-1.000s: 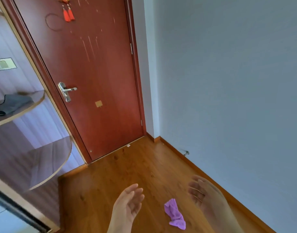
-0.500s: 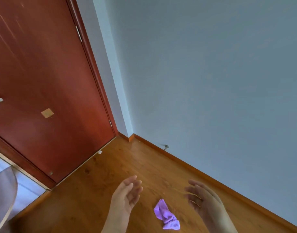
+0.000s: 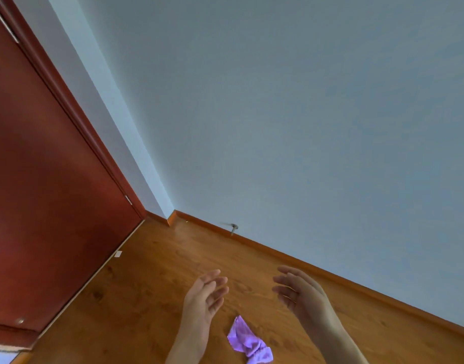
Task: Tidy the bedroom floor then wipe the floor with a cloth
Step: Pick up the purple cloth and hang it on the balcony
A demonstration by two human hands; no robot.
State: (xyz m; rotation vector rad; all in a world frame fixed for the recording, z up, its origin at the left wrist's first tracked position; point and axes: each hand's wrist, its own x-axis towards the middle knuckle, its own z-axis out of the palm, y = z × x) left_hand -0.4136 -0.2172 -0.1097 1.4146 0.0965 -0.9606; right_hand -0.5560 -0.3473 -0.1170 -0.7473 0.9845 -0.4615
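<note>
At the bottom centre of the frame a crumpled purple cloth (image 3: 248, 344) is lying on the wooden floor (image 3: 136, 298), bunched into a loose heap with one pointed end reaching toward the upper left. It is sitting between the two forearms and touching neither. Just above and left of it, the left hand (image 3: 203, 298) is hovering over the boards with the palm turned inward, its fingers relaxed, slightly spread, and holding nothing. To the right of the cloth, the right hand (image 3: 303, 294) is mirroring it, palm facing the other hand, fingers loosely extended and apart, also gripping nothing. The two hands are staying well apart from each other, with bare floor showing in the gap.

Farther up, near the left-centre of the frame, a small pale scrap (image 3: 118, 254) is lying on the floor close to the bottom edge of the red-brown door (image 3: 42, 193), which is filling the left side. An orange-brown skirting board (image 3: 304, 261) is running along the foot of the pale blue wall (image 3: 304, 114). A small metal fitting (image 3: 234, 228), possibly a door stop, though too blurred to tell, is sticking out just above the skirting near the corner.
</note>
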